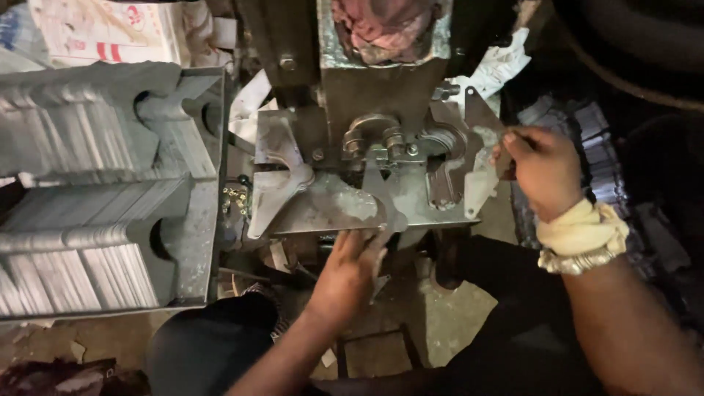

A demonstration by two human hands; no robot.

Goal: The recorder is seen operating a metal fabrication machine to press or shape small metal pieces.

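Dim and grimy, the workshop floor (440,323) lies below a small press machine (367,95), with the person's dark-clothed knees nearest the camera.

Just in front of the press bed, the left hand (348,275) reaches up, its fingers closed around the lower edge of a flat metal blank (330,205) that lies on the bed under the tooling. To the right of the press, the right hand (543,172), a cloth band (583,235) wrapped round its wrist, pinches a cut metal piece (480,165) between thumb and fingers at the edge of the die. Left of the press stands a metal tray (194,220) packed with upright stacks of stamped plates (73,249). Farther off, above the tray, sits a white carton (103,29), and a reddish rag (381,26) is stuffed into the top of the press.

Both hands sit very close to the punch area; should the ram come down while fingers rest on the bed, they could be crushed. Sheared edges may also cut bare skin, and a blank set crooked could jam or be struck off-line.
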